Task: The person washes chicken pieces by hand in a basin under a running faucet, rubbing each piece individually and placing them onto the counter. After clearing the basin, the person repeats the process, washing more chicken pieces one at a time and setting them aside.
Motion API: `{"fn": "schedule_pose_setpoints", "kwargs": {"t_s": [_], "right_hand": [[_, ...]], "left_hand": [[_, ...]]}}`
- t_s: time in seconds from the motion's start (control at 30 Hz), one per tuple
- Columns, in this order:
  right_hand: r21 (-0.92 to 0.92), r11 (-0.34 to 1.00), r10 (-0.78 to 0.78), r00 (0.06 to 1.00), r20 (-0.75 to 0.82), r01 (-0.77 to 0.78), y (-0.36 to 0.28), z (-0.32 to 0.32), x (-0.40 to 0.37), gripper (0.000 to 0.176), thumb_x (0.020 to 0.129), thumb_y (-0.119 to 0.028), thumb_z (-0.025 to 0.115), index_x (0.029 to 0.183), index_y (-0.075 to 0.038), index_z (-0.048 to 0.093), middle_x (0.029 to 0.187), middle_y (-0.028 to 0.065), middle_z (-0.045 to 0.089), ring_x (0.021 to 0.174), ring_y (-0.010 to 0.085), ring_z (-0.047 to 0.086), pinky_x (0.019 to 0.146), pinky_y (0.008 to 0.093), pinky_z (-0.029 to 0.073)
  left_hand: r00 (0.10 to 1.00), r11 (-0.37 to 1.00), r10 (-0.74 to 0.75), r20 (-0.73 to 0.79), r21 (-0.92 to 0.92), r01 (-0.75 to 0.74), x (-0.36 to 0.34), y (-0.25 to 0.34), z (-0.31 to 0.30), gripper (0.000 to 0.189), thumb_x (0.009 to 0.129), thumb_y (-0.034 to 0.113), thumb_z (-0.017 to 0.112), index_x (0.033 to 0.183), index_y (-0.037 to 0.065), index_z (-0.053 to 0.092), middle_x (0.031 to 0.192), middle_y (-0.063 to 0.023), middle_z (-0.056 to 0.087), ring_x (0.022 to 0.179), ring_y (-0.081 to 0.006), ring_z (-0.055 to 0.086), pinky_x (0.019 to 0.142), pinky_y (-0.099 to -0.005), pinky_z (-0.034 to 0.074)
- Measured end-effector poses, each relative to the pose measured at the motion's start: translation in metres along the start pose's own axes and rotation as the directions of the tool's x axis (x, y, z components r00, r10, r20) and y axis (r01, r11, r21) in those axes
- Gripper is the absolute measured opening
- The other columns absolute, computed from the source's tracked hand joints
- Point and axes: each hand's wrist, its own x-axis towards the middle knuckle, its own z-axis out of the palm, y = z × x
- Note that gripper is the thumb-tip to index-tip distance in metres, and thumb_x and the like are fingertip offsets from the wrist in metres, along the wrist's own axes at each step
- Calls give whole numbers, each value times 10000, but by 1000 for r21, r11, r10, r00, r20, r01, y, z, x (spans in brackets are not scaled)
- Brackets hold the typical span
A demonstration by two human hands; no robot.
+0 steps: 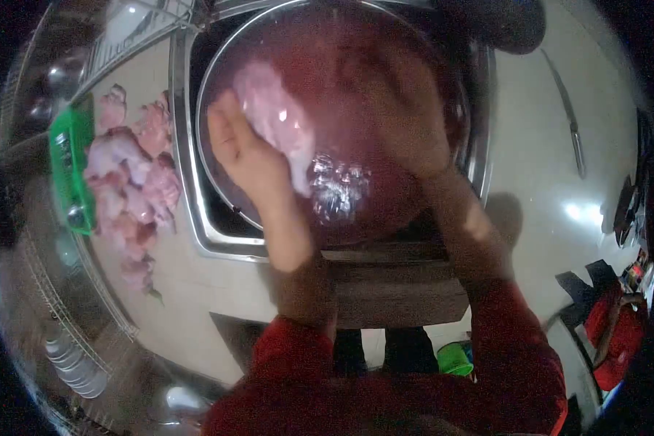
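Note:
A large round metal basin [200,120] stands in the sink and holds cloudy reddish water. My left hand [251,160] is at the basin's left side, its fingers curled against a piece of raw chicken [280,116], pale pink and wet, at the water's surface. On the right side, my right hand [410,123] reaches into the water. Its fingers are dim and blurred under the murky surface, and whatever they touch is hidden.
Several pieces of raw chicken [127,185] lie heaped on the left counter beside a green basket [73,174]. A knife [575,138] rests on the right counter. A dark rounded object [512,25] is at the back right. Low down sits a green bucket [454,360].

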Motion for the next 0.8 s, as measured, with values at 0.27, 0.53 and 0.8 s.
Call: {"fn": "schedule_pose_setpoints", "kwargs": {"t_s": [0.27,0.53,0.8], "right_hand": [[-15,999,-42,985,169,45,35,30,-16,439,966,-242,507,1346,-24,480,1341,181,532,1170,384,540,1034,442,426],[-498,839,-286,956,-62,219,32,-8,-1,255,882,-188,557,1093,-67,637,1037,138,654,972,261,614,835,427,477],[986,-20,252,954,162,-163,26,-14,9,213,998,-119,484,1078,46,593,925,80,639,824,135,595,664,275,505]], "left_hand": [[940,986,75,334,116,-120,-20,2,22,199,936,115,598,1073,-21,647,1065,-108,646,968,-172,610,865,-305,479],[803,948,-279,527,20,317,-25,-12,9,211,920,166,676,1066,14,692,831,1,665,707,-58,580,600,-204,449],[739,896,-426,522,355,266,-25,0,3,390,890,383,693,1120,68,699,660,34,602,547,-46,502,510,-211,371]]}}
